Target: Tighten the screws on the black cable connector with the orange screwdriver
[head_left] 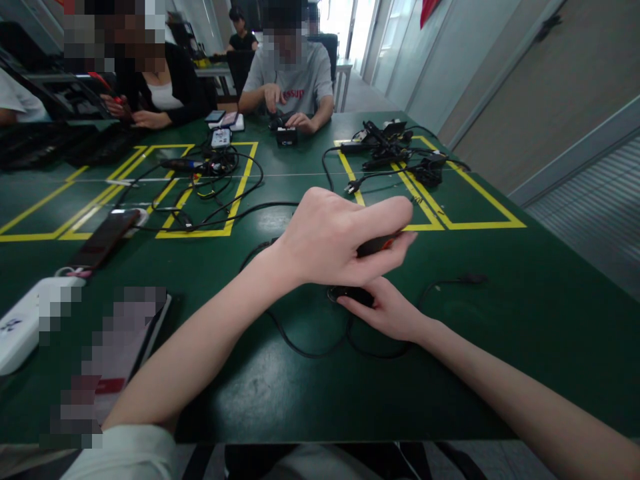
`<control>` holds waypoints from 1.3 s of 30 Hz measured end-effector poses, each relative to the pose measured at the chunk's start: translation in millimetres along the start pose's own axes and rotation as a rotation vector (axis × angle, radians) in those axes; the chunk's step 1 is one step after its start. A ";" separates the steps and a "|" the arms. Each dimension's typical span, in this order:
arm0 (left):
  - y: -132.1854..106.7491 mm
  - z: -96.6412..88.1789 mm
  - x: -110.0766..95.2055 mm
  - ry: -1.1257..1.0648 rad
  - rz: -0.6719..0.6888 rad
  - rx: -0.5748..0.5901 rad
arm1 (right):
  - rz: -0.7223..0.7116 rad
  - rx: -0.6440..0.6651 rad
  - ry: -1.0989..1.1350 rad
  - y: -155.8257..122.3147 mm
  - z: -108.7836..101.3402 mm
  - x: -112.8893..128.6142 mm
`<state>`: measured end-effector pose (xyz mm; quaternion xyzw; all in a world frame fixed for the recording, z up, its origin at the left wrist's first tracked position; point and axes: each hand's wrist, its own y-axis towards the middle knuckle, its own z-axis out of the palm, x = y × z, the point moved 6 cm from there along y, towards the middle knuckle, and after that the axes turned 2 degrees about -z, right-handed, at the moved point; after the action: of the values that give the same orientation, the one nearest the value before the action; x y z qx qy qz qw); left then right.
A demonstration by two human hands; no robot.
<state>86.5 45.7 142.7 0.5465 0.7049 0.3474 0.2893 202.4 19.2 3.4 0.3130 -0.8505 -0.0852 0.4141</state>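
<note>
My left hand (340, 237) hovers over the middle of the green table (500, 320), its fingers closed round a dark tool with a red part (377, 244). Just below it, my right hand (387, 310) lies on the table with its fingers pressed on a small black device (350, 293). A thin black cable (310, 350) loops from that device across the table in front of me, and another stretch of it ends in a plug (470, 278) to the right.
Yellow tape marks boxes on the table; one (435, 200) holds a pile of black chargers (395, 150), another tangled cables (210, 173). A phone (105, 237) and white box (25, 320) lie left. Two people sit across, handling small devices.
</note>
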 end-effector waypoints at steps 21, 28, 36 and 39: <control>3.7 -4.8 2.5 -0.013 -0.015 0.037 | 0.001 0.019 -0.028 0.1 -0.6 -0.1; 2.0 -2.9 3.9 -0.031 0.001 0.041 | 0.012 0.031 -0.017 1.4 -1.0 0.8; 2.3 -0.7 -0.8 0.007 0.048 0.068 | 0.009 0.023 -0.020 0.2 -0.2 -0.5; 0.9 -2.8 1.8 0.020 0.034 0.040 | 0.003 0.023 -0.022 0.3 -0.9 -0.2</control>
<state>84.4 47.1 145.1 0.5607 0.7051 0.3436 0.2652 203.0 19.7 4.0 0.3155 -0.8563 -0.0784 0.4013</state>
